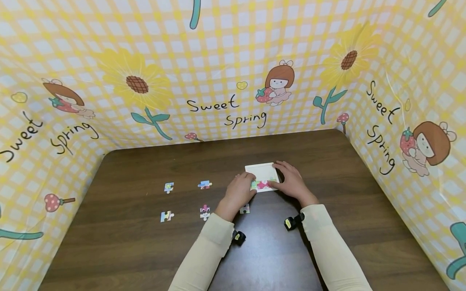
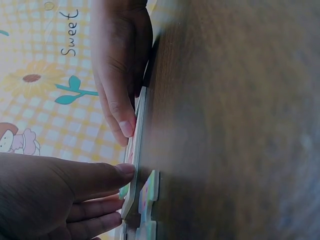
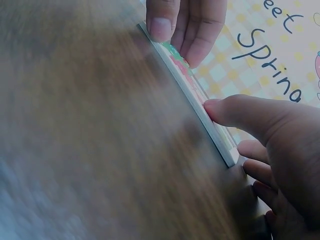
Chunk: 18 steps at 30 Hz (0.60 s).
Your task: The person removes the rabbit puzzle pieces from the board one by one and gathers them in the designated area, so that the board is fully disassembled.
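Note:
A white puzzle tray point(image 1: 259, 170) lies on the table, with pink and green puzzle pieces point(image 1: 261, 184) along its near side. My left hand point(image 1: 238, 190) holds the tray's left edge; its thumb is by the near corner and its other fingers lie along the side. Opposite it, my right hand point(image 1: 293, 182) spans the right edge, thumb on the near pieces and fingers toward the far corner. In the right wrist view the tray's near rim point(image 3: 200, 112) shows between both thumbs. The fingers partly cover the tray's sides.
Loose puzzle pieces lie to the left: one at the far left point(image 1: 169, 187), another beside it point(image 1: 205, 184), and nearer ones point(image 1: 167, 216) point(image 1: 205, 211). One piece point(image 1: 245, 209) sits by the left wrist. A checked cloth point(image 1: 218, 72) walls the table point(image 1: 138, 250).

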Tool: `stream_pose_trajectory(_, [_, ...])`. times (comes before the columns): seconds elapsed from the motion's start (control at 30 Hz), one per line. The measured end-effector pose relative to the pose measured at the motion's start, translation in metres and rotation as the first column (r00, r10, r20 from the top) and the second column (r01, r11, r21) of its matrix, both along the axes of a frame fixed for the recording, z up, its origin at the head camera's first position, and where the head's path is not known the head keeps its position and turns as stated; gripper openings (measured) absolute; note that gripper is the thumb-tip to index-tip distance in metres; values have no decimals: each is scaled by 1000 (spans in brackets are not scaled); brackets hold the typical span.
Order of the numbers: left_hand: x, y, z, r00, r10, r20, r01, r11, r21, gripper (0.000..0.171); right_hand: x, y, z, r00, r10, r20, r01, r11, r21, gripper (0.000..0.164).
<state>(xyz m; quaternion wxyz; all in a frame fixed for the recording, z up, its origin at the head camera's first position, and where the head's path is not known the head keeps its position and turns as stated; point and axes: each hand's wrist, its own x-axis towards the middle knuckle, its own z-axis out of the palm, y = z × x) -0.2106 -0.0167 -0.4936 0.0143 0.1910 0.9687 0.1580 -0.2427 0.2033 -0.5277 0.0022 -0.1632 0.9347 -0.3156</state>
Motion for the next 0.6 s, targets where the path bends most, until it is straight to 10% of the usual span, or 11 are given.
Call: stream_pose_trajectory(0.6, [0,2,5,1000,-2,-18,3,1000,27,38,-2,0,-2,1000,-3,-6,3,1000,-11,74])
